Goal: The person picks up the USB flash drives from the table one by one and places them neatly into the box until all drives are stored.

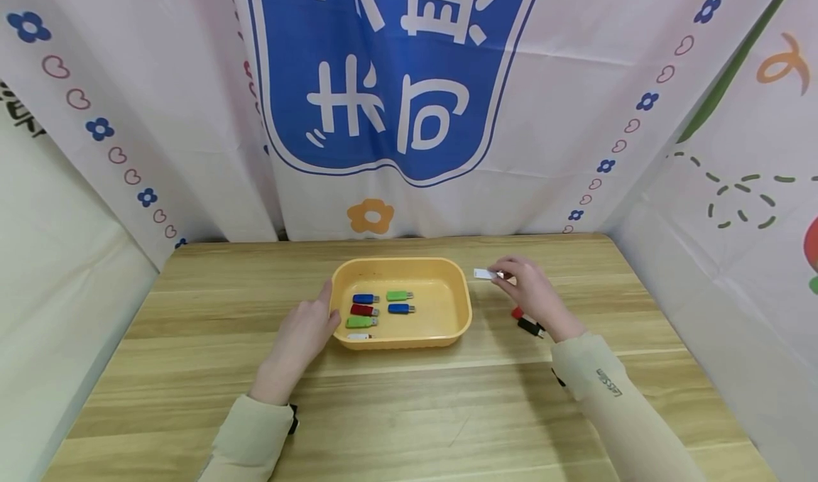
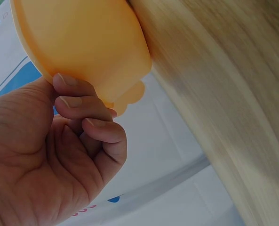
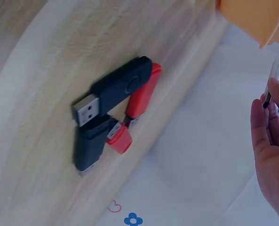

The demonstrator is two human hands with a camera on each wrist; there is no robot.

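A yellow plastic basin (image 1: pixel 441 341) stands on the wooden table, with my left hand (image 1: pixel 305 329) gripping its left rim. In the left wrist view that hand's fingers (image 2: pixel 104 132) curl against the basin's outer wall. Inside the basin lie several USB flash drives: a blue one (image 1: pixel 366 299), a red one (image 1: pixel 363 311), a green one (image 1: pixel 361 321), others in green and blue, and a white one partly hidden by the front wall. To the right of the basin, above the table, my right hand (image 1: pixel 525 283) pinches a white USB flash drive (image 1: pixel 483 274) between thumb and fingers.
Under my right forearm, a small pile of drives lies on the table, with a black USB flash drive (image 3: pixel 123 82) and a red USB flash drive (image 3: pixel 144 94) among them. Printed fabric curtains (image 1: pixel 575 63) surround the table (image 1: pixel 409 411) at the back and sides.
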